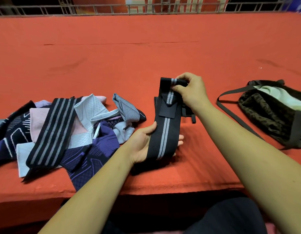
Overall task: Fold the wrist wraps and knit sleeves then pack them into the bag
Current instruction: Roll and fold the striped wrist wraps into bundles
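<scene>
My right grip (192,92) is clamped on the folded-over top end of a black wrist wrap (165,132) with grey centre stripes, thumb and fingers pinching it above the red desk (146,53). My left grip (143,144) lies palm up under the wrap's lower part, thumb pressed on its edge. To my left is a pile of knit sleeves (89,149) with a second striped wrap (52,130) on top. The dark patterned bag (267,112) sits open at right, well apart.
</scene>
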The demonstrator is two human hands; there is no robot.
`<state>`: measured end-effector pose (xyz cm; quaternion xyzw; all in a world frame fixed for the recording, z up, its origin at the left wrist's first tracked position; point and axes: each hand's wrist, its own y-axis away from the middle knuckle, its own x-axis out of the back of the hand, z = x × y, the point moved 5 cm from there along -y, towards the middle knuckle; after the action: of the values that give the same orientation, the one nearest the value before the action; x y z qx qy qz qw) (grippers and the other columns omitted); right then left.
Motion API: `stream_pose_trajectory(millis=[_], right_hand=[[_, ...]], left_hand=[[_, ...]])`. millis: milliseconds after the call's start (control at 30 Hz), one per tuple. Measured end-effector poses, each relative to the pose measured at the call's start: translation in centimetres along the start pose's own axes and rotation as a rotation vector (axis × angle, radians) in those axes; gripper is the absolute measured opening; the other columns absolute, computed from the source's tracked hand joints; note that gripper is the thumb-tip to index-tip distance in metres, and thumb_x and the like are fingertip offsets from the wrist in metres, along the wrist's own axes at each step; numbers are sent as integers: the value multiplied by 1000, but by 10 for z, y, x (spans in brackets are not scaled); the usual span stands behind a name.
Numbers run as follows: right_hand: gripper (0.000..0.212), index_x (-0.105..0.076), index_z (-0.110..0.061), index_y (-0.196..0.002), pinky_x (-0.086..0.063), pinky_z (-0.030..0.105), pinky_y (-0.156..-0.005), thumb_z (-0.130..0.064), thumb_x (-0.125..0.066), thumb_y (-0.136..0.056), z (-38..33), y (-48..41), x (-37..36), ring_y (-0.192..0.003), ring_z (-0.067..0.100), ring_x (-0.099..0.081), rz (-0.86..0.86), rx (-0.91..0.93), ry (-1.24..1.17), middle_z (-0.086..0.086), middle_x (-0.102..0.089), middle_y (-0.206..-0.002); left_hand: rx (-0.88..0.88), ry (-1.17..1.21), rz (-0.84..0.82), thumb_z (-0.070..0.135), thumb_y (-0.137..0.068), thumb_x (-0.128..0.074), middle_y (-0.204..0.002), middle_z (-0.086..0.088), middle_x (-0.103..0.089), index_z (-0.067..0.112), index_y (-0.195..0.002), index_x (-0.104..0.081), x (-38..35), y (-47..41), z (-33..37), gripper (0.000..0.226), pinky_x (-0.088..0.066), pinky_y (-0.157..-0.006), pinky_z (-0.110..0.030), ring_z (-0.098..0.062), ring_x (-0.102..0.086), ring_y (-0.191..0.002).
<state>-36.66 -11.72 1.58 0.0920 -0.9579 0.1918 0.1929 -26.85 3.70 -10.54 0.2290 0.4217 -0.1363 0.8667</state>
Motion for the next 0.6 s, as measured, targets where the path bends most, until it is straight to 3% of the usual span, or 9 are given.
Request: stream_pose_trajectory(millis=[100, 233, 400, 600], right_hand=[[20, -63, -25, -79, -54, 36, -73, -7, -73, -77, -6, -12, 6, -76, 15, -60, 60, 10, 11, -8, -62, -76], [17, -64, -21, -83, -48, 24, -64, -7, -72, -79, -17, -22, 10, -74, 11, -58, 87, 38, -15, -7, -63, -78], [16, -65, -16, -89, -46, 16, -65, -3, -69, -81, -30, -2, 11, -71, 4, -56, 62, 120, -90, -10, -62, -77], [26, -65, -21, -88, -47, 20, -72, 3, -62, -78, -20, 61, -9, -74, -1, -57, -139, 212, -65, -12, -65, -80]], left_hand=[[5, -10, -64, 47, -97, -49, -137, -43, -44, -13, -134, -50, -12, 0, 3, 71, -30, -116, -55, -53, -44, -131], [7, -67, -47, 64, -96, -36, -126, -33, -60, -10, -124, -60, -17, -3, 7, 83, -31, -111, -62, -47, -57, -122], [-109, 122, 201, 68, -95, -38, -115, -28, -67, -5, -119, -63, -17, -11, 16, 81, -46, -92, -63, -41, -70, -97], [-295, 237, 232, 68, -98, -22, -115, -25, -68, 7, -121, -63, -2, -15, 33, 77, -43, -94, -63, -40, -65, -109]])
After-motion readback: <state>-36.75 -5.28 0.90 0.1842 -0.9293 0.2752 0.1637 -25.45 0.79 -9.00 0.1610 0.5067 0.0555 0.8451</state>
